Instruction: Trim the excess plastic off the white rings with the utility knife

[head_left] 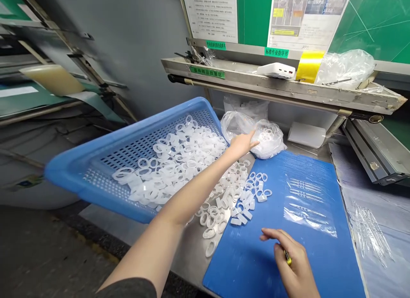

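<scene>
My left hand point(242, 145) stretches out over the pile to a clear plastic bag point(269, 146) with white parts in it. Its index finger and thumb are spread at the bag's near side; I cannot tell if they touch it. Low over the blue mat point(256, 255), my right hand point(290, 259) is curled around a small yellow-and-black tool point(287, 258), mostly hidden in the palm. The index finger points left, clear of the mat. White ring-ended plastic parts point(253, 193) lie loose on the mat's left edge, between the two hands.
A blue perforated basket point(128, 133) heaped with white ring parts point(179, 157) stands tilted at left. A flat clear bag point(307, 206) of slim clear pieces lies on the mat. More clear slim pieces point(371, 234) lie at right. A metal shelf point(288, 89) overhangs the back.
</scene>
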Motion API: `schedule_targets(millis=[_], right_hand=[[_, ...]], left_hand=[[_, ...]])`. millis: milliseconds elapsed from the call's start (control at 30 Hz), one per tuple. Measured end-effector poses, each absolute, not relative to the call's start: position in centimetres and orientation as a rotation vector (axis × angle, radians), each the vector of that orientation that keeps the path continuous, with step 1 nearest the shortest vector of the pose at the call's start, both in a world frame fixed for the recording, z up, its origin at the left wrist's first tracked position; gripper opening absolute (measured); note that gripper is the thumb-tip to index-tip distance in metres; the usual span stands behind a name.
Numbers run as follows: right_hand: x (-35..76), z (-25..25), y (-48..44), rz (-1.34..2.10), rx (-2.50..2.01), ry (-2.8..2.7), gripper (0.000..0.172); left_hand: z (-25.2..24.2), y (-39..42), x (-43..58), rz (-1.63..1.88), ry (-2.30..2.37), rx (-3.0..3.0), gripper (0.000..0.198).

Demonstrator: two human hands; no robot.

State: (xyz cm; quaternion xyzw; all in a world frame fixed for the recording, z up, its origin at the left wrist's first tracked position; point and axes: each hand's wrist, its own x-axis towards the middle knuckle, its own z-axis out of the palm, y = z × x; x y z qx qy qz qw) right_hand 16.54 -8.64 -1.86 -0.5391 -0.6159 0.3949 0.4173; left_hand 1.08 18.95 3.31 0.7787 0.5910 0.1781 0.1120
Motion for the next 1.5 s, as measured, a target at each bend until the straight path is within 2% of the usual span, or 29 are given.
schedule_targets(millis=[67,133,167,300,400,633,833,933,1067,1167,1333,1500], right_hand=[[16.7,-1.9,-8.4,1.006,-1.336,-1.601,0.039],[16.7,-2.1,-8.2,1.065,-1.374,-1.635,0.042],[16.7,-2.2,-8.2,1.078,-1.404,-1.63,0.044],[16.2,-2.6,-8.2,1.085,-1.463,-1.542,0.053],[16.0,-2.5,-8.2,1.123,-1.422,-1.507,0.053],[16.7,-2.2,-7.9,1.112,-1.442,-1.425,0.043],[17.0,-1.6,-8.1,1.161,-1.479,-1.436,0.046],[17.1,-1.5,-8.2,1.146,-1.463,-1.43,0.042],[17.1,-1.6,-8.4,1.098,-1.47,-1.337,0.036],[17.1,-1.8,-8.5,1.114,-1.488,-1.316,0.035],[17.5,-1.9,-8.1,1.152,-1.488,-1.386,0.036],[17.6,-2.0,-7.7,1.132,-1.467,-1.372,0.037]], left_hand=[[3.0,19.1,0.7,0.451,1.7,2.242,0.052],[3.8,20.4,0.9,0.451,1.698,2.213,0.041],[4.7,21.3,1.1,0.473,1.717,2.204,0.033],[9.4,24.6,1.6,0.634,1.837,2.249,0.022],[10.8,25.1,3.0,0.697,1.849,2.345,0.028],[7.0,25.0,10.1,0.395,1.519,2.482,0.034],[7.5,24.9,9.1,0.564,1.491,2.538,0.034],[6.4,21.2,7.6,0.563,1.378,2.622,0.047],[2.4,14.6,5.5,0.256,1.012,2.716,0.032],[-0.8,11.4,4.0,0.111,0.902,2.695,0.023],[-3.7,10.4,2.6,0.201,0.954,2.581,0.019],[-3.2,8.9,1.4,0.477,0.998,2.378,0.017]])
